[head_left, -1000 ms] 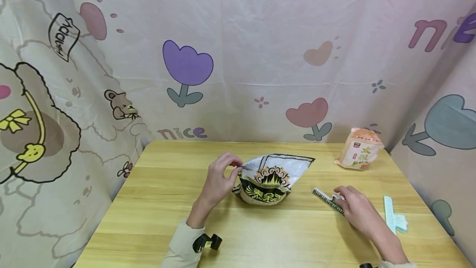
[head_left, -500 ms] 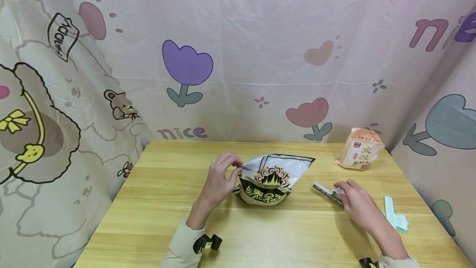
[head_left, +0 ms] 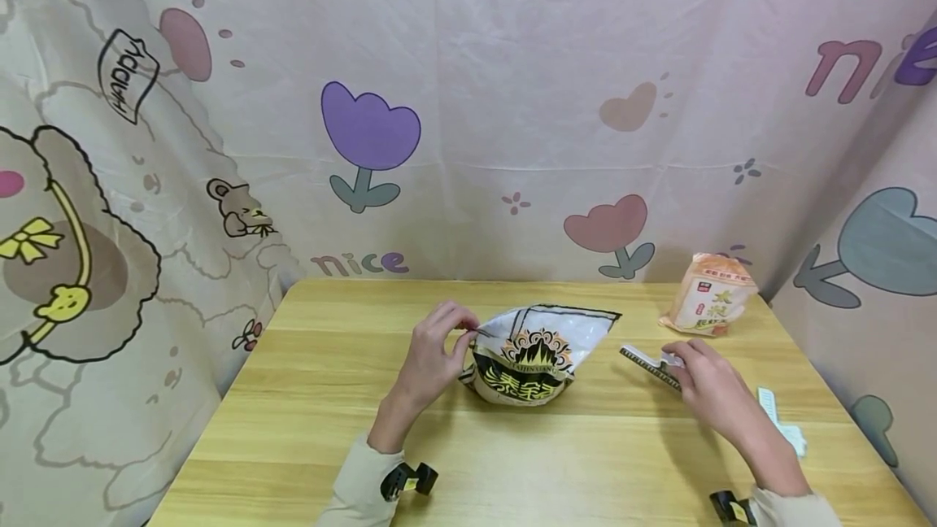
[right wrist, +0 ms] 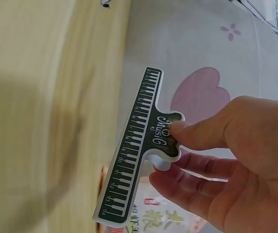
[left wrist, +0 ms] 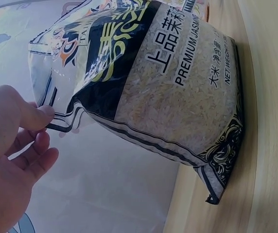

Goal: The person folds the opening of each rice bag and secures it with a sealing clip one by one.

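A bag of jasmine rice [head_left: 523, 360] stands upright in the middle of the table, its white top flattened and leaning to the right. My left hand [head_left: 433, 354] pinches the top left corner of the bag between thumb and fingers, as the left wrist view shows closely. To the right of the bag, my right hand [head_left: 713, 381] holds a black-and-white bag clip [right wrist: 134, 155] with a piano-key print. Thumb and fingers pinch the clip's handle tabs in the right wrist view. The long bar of the clip points toward the bag, apart from it.
A mint-green clip [head_left: 783, 425] lies on the table [head_left: 329, 397] to the right of my right forearm. An orange-and-white packet [head_left: 708, 295] stands at the back right corner. A printed curtain [head_left: 468, 145] hangs behind the table.
My right hand has risen slightly with the piano-key clip, up and away from the front of the table. The left hand stays pinching the rice bag's corner.
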{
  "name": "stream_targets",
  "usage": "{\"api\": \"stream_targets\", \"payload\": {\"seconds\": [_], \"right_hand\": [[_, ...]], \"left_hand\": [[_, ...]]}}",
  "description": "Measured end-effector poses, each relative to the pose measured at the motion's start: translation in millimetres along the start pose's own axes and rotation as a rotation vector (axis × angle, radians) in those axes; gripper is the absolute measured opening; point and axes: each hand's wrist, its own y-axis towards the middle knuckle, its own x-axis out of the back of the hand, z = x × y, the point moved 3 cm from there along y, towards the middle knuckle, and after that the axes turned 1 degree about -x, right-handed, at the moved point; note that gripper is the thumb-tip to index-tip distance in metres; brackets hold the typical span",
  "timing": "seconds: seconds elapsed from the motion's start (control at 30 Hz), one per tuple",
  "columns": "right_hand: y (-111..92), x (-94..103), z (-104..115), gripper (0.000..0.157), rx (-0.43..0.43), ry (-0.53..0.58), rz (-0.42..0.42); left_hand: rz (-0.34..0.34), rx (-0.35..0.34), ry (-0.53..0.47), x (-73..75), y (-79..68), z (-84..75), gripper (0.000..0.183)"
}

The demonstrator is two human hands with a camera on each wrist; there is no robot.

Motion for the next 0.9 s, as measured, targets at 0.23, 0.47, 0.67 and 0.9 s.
{"api": "stream_targets", "payload": {"seconds": [0.23, 0.47, 0.67, 0.9], "right_hand": [[11.7, 12.2, -0.3, 0.023, -0.02, 0.014, -0.005], [27.0, 23.3, 0.8, 0.025, -0.012, 0.015, -0.041], [33.9, 26.4, 0.9, 0.024, -0.015, 0.018, -0.047], [38.2, 26.3, 0.3, 0.025, -0.034, 0.059, -0.069]], "left_hand": [[0.012, -0.02, 0.057, -0.2, -0.5, -1.7, 0.027], [0.033, -0.047, 0.141, -0.2, 0.0, -4.3, 0.026], [0.047, -0.068, 0.24, 0.4, 1.6, -7.9, 0.025], [0.048, -0.081, 0.357, 1.7, 1.4, -11.1, 0.023]]}}
